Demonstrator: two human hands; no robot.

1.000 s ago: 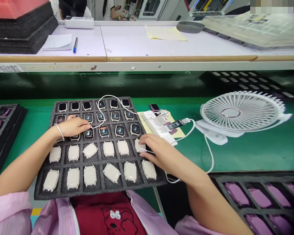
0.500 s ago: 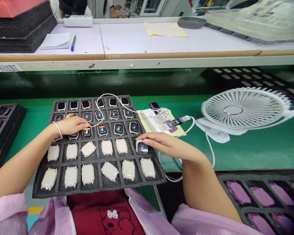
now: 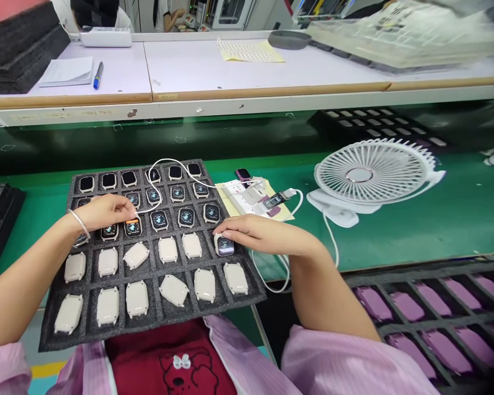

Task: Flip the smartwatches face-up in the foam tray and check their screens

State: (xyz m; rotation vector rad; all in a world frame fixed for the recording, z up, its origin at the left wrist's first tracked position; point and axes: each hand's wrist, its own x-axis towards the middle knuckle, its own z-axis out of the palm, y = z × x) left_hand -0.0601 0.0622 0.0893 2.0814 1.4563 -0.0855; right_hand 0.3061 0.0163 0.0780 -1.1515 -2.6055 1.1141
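A grey foam tray of smartwatches lies in front of me, its near edge by my body. My left hand pinches the end of a white charging cable at the top of a lit smartwatch with an orange band on its screen. The fingers hide the very tip of the cable. At the tray's right side, my right hand has its fingers closed on the edge of another smartwatch, screen up and tilted. Several cream watch cases lie back up in the near rows.
Right of the tray are a white power strip, a USB meter and a white fan. A second tray of purple watch cases sits at lower right. A shelf crosses behind, holding paper and a pen.
My view has swung right, so everything sits further left. The orange band on the watch right of my left hand's one is gone. Both hands keep their places on the tray.
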